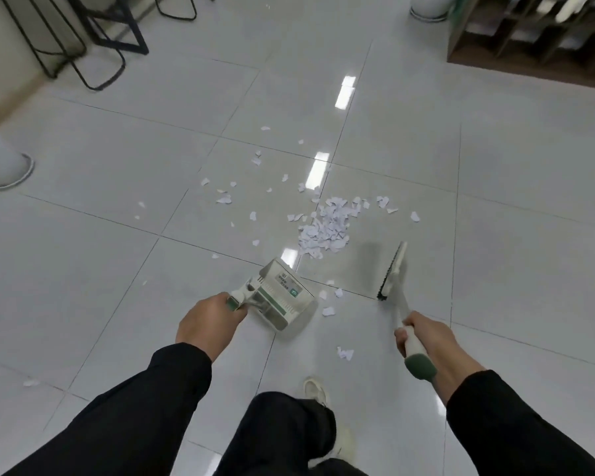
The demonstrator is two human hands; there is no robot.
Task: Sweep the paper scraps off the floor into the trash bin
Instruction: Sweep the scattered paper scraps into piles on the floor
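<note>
Gripping dustpan [278,294] handle with my left hand [209,323], fingers curled round it, pan tilted on tiled floor [117,187]. Right hand [423,338] clamped on brush [394,274] handle, bristle head down on floor, right of pan. Paper scraps [327,228] piled just beyond, between pan and brush; loose bits scattered farther out, few near pan mouth, one near my shoe [315,389]. Shelf [529,32] far right, stool legs [93,46] far left. Trash bin: can't tell which it is.

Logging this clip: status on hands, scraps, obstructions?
Left hand grips dustpan, right hand grips brush. Scrap pile still on floor, strays scattered around it. Nothing blocking; no bin in view.
</note>
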